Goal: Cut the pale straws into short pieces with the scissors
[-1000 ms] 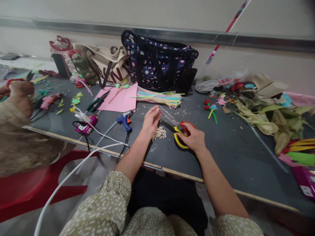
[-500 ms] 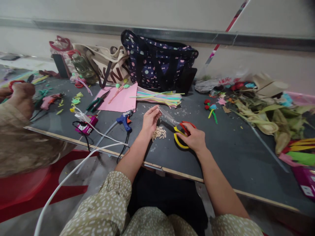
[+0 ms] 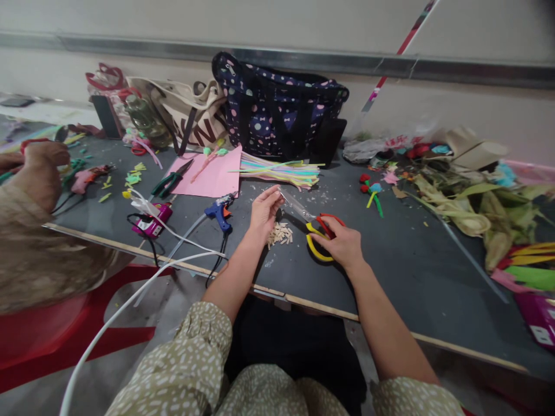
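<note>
My right hand point(image 3: 344, 241) grips a pair of scissors point(image 3: 318, 249) by its red and yellow handles, with the blades slanting up to the left. At the blade tips, the fingers of my left hand point(image 3: 265, 211) are pinched together. Whatever lies between those fingers is too small to make out. Just below, a pile of short cream-coloured cut pieces point(image 3: 281, 234) rests on the dark table point(image 3: 399, 283), partly hidden by my left hand.
A blue glue gun point(image 3: 220, 212) and green-handled pliers point(image 3: 167, 182) lie to the left, near a pink sheet point(image 3: 217, 182). Pipe cleaners point(image 3: 286, 172) lie before a dark patterned bag point(image 3: 277, 110). Dried husks point(image 3: 463, 214) are at right. A co-worker's hand point(image 3: 43, 162) is at far left.
My hands and the scissors stay almost in the same place. At far left, the co-worker's hand has shifted slightly to the right.
</note>
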{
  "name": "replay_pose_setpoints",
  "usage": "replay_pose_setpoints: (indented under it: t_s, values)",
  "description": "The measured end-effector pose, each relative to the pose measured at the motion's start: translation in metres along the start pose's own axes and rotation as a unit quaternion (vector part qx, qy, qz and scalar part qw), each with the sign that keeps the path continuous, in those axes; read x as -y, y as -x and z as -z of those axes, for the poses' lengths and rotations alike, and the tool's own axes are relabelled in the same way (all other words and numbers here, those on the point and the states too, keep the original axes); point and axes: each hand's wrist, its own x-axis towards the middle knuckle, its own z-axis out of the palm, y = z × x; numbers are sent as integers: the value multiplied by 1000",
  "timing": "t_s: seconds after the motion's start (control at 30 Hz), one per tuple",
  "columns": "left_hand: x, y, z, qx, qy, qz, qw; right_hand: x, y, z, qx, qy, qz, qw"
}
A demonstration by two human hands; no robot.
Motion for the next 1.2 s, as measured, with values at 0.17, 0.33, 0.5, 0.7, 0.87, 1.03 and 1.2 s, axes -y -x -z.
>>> replay_pose_setpoints:
  t_s: [0.17, 0.33, 0.5, 0.7, 0.87, 1.03, 1.2]
  values:
    - [0, 0, 0, -5, 3, 8, 1000, 2, -1, 1, 9, -9, -7, 1000]
    - [-1, 1, -2, -19, 6, 20, 1000, 3, -1, 1, 12, -20, -17, 1000]
    - [-1, 2, -2, -11, 7, 16, 1000, 2, 0, 0, 26, -45, -30, 998]
    - [-2, 3, -3, -14, 14, 20, 1000, 2, 0, -1, 17, -46, -31, 998]
    - [-4, 4, -3, -12, 13, 26, 1000, 8, -3, 6, 21, -34, -60, 997]
    - [-4, 3, -2, -19, 25, 47, 998, 13, -5, 11, 36, -22, -41, 998]
    - [-4, 3, -1, -24, 34, 51, 998, 11, -4, 6, 32, 20, -23, 999]
